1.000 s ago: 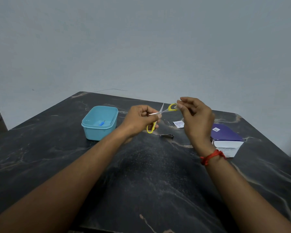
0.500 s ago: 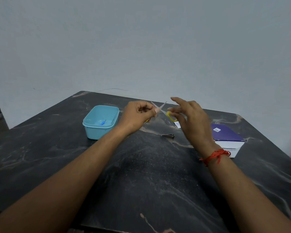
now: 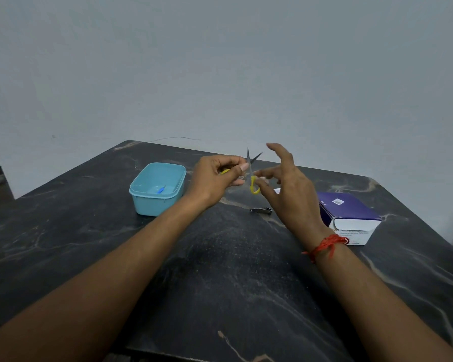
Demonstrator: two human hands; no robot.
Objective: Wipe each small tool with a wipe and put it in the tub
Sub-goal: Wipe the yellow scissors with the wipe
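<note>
Small scissors (image 3: 250, 167) with yellow handles are held above the table, their blades pointing up and spread apart. My left hand (image 3: 215, 178) grips them near the pivot, with one yellow handle inside its fingers. My right hand (image 3: 285, 189) pinches the other yellow handle loop (image 3: 254, 188) with thumb and a fingertip, and its other fingers are spread. The light blue tub (image 3: 141, 202) stands left of my hands with a small blue tool (image 3: 160, 189) inside. A metal nail clipper (image 3: 260, 210) lies on the table below my hands. Whether a wipe is in either hand is unclear.
A purple and white box (image 3: 348, 212) sits on the dark marble table (image 3: 220, 270) to the right, behind my right wrist. A small white packet (image 3: 276, 190) lies partly hidden behind my right hand. A plain wall rises behind the table.
The scissors have turned from lying sideways to blades up, and the blades have spread apart. My right hand dropped lower and its fingers opened out.
</note>
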